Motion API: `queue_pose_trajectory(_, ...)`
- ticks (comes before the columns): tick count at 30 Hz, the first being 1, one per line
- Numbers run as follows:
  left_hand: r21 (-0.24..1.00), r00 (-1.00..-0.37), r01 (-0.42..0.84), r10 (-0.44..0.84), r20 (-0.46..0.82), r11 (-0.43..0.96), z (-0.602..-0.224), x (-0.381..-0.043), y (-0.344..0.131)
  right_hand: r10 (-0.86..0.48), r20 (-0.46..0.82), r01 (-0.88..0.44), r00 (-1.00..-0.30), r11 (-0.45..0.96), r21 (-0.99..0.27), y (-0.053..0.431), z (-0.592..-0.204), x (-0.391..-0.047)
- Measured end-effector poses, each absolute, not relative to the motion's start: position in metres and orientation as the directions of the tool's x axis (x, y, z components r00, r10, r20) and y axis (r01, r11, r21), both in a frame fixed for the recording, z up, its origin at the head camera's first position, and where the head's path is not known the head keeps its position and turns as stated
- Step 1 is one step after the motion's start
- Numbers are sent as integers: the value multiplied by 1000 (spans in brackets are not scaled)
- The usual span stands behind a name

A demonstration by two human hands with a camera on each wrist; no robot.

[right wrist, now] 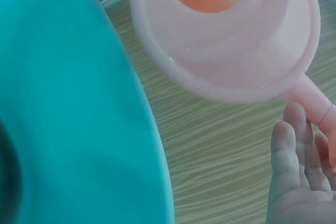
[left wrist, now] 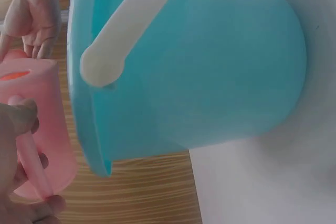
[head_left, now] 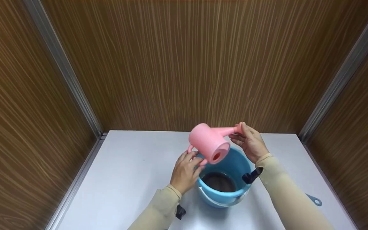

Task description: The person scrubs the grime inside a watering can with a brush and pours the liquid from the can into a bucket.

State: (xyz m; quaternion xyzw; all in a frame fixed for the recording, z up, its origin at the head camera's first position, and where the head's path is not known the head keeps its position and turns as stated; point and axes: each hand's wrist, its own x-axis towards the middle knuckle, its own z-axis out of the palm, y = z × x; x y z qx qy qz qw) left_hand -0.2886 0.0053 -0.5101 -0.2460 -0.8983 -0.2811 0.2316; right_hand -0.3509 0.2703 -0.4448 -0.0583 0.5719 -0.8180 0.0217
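A pink watering can (head_left: 204, 140) is held tilted above a light blue bucket (head_left: 238, 163), its top opening turned toward the head camera. My left hand (head_left: 185, 171) grips its handle, fingers curled round it, as the left wrist view also shows on the can (left wrist: 55, 124). At the spout's far end my right hand (head_left: 251, 143) holds the pink sprinkler head between thumb and fingers. In the right wrist view, the fingers (right wrist: 286, 150) lie beside the spout (right wrist: 307, 98). Dark-looking liquid (head_left: 219, 182) shows at the bucket's bottom.
The bucket stands on a white table (head_left: 133, 179), its pale handle (left wrist: 131, 24) hanging down at the near side. A grey-blue tool end with a hole (head_left: 315, 200) lies at the right, partly hidden by the right sleeve. Wood-grain panels (head_left: 184, 64) enclose the table.
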Motion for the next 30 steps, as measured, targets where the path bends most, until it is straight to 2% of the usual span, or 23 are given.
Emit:
queue_pose_trajectory(10, 496, -783, 587, 293, 549, 640, -507, -284, -12, -59, 80, -65, -995, -231, -971, 255, -437, -345)
queue_pose_trajectory(20, 535, -775, 599, 264, 574, 595, -505, -280, -30, -82, 102, -85, -991, -188, -978, 225, -426, -344)
queue_pose_trajectory(30, 610, -777, 592, 171, 606, 526, -505, -274, -46, -98, 108, -86, -989, -208, -974, 183, -421, -341)
